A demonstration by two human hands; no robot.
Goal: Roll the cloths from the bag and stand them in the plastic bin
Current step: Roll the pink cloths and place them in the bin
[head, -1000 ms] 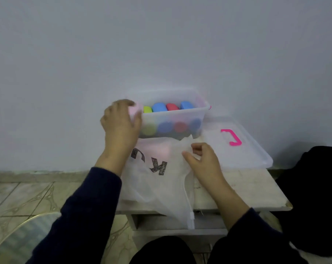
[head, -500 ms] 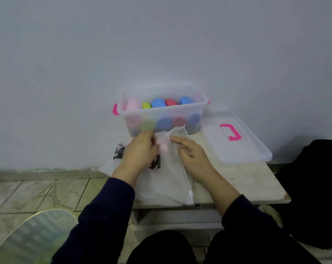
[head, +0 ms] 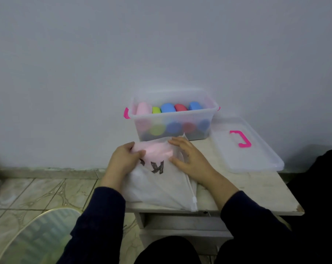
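Low white table (head: 256,189) against a plain wall, tile floor on the left. Bag (head: 161,185) hangs a bit over the table's front edge w/ a pink cloth (head: 157,152) at its mouth, mostly hidden. Left hand (head: 123,161) pinches the cloth/bag edge, can't tell which. Right hand (head: 190,155) lies flat, fingers spread on the bag. Bin (head: 172,119) just behind holds five rolls; lid (head: 245,149) beside it on the right.

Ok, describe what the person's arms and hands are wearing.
Both arms wear long dark navy sleeves, left sleeve and right sleeve, ending at the wrists. The left hand and right hand are bare: no gloves, rings or watch visible.
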